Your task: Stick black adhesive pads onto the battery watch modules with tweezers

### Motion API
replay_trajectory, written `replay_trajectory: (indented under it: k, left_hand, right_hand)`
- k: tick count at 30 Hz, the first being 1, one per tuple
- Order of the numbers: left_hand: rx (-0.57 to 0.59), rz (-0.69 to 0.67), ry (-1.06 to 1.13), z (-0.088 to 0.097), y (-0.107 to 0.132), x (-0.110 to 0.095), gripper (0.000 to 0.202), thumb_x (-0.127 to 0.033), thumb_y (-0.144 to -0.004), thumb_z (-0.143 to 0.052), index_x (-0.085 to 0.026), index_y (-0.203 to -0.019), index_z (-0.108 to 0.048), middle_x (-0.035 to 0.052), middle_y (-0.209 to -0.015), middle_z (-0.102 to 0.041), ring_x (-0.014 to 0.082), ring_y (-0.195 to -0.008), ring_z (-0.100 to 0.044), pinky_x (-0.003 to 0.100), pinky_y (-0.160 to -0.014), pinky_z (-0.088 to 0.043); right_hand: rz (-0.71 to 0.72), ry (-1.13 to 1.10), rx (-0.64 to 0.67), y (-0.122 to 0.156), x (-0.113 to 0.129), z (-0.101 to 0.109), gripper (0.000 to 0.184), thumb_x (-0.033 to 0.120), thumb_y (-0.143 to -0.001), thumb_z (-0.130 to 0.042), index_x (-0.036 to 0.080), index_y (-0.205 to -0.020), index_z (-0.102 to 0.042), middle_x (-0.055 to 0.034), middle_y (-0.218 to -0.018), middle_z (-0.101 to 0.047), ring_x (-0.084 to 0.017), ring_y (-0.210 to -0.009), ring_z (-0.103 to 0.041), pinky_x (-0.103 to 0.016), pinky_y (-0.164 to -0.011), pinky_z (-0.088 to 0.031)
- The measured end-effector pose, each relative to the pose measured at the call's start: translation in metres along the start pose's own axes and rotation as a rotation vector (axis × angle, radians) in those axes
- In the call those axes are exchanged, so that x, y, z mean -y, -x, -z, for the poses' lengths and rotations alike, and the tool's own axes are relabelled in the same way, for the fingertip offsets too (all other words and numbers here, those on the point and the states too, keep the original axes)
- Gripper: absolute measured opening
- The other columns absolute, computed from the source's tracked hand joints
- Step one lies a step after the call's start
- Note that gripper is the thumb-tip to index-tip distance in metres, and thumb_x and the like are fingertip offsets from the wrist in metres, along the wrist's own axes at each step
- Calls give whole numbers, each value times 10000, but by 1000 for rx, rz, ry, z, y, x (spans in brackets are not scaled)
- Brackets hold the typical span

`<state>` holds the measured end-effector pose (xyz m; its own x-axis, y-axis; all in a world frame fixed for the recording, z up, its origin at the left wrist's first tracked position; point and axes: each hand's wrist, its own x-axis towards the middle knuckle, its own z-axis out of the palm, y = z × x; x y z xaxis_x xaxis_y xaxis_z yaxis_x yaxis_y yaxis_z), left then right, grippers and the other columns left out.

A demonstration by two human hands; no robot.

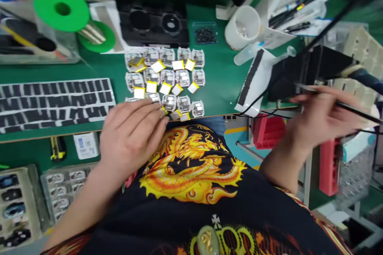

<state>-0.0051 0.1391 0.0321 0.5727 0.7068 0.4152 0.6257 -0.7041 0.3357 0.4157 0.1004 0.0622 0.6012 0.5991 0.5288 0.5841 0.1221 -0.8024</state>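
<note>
Four rows of small silver pouches [182, 78] lie on the green bench [215, 87] just ahead of the left hand [131, 137], its curled fingertips touching them; the right hand [321, 117] pinches a thin black tool [356, 112]. One slip could scatter them.

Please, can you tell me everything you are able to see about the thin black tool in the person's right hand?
The thin black tool is a long, straight, slender shaft with a dull black finish; blur hides its exact kind and material. The right hand holds it between the fingers, roughly level, above the bench's front edge. Its rear end runs towards the picture's right edge, while a paler, pointed tip sticks out beyond the fingers towards the left.
</note>
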Motion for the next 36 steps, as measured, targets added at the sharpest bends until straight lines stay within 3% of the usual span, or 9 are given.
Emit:
replay_trajectory:
  k: [2, 5, 7, 12, 21, 32, 36]
  left_hand:
    - [76, -148, 70, -17, -21, -21, 327, -191, -986, -839, -176, -1291, -722, 133, -1352, -829, 353, -1278, -788, 535, -1084, -647]
    - [213, -402, 103, -52, -52, -53, 162, -184, -1045, -754, -139, -1201, -745, 160, -1458, -780, 353, -1399, -727, 521, -1168, -616]
    - [254, -536, 89, -74, -68, -70, 119, -156, -1064, -701, -124, -1164, -756, 177, -1478, -763, 341, -1413, -712, 502, -1191, -598]
    - [315, -675, 64, -108, -92, -92, 172, -147, -1073, -655, -95, -1199, -760, 231, -1481, -740, 324, -1373, -709, 481, -1174, -574]
    - [410, -664, 25, -120, -98, -96, 182, -165, -1048, -673, -83, -1188, -756, 264, -1478, -714, 354, -1365, -675, 477, -1106, -553]
    - [411, -662, 27, -122, -100, -95, 169, -178, -1056, -671, -87, -1170, -757, 245, -1455, -727, 351, -1343, -674, 468, -1097, -556]
    - [401, -629, 70, -122, -98, -94, 173, -174, -1068, -655, -91, -1187, -749, 247, -1494, -702, 358, -1387, -660, 496, -1163, -550]
  right_hand:
    - [-11, 49, 114, 20, -19, 4, 157, 382, -1008, -803, 247, -928, -812, -26, -845, -780, -176, -630, -752, -337, -576, -595]
    - [-116, 8, 357, 49, -38, 8, 139, 369, -1007, -814, 236, -975, -838, -53, -962, -848, -205, -722, -813, -363, -646, -661]
    - [-100, -13, 466, 59, -44, 10, 108, 349, -1022, -804, 251, -999, -843, -57, -1001, -863, -233, -851, -844, -394, -752, -695]
    - [-5, -47, 623, 58, -51, 14, 70, 258, -1036, -784, 280, -1047, -850, -45, -1015, -876, -246, -974, -848, -425, -904, -695]
    - [55, -31, 655, 55, -56, 12, 98, 223, -1035, -778, 289, -1068, -842, -29, -1037, -880, -238, -993, -856, -408, -933, -713]
    - [99, 5, 670, 52, -56, 8, 86, 205, -1031, -777, 274, -1049, -826, -28, -1033, -879, -221, -981, -854, -381, -926, -715]
    - [107, 24, 670, 52, -55, 8, 84, 199, -1031, -771, 263, -1047, -823, -33, -1031, -880, -221, -987, -857, -375, -931, -713]
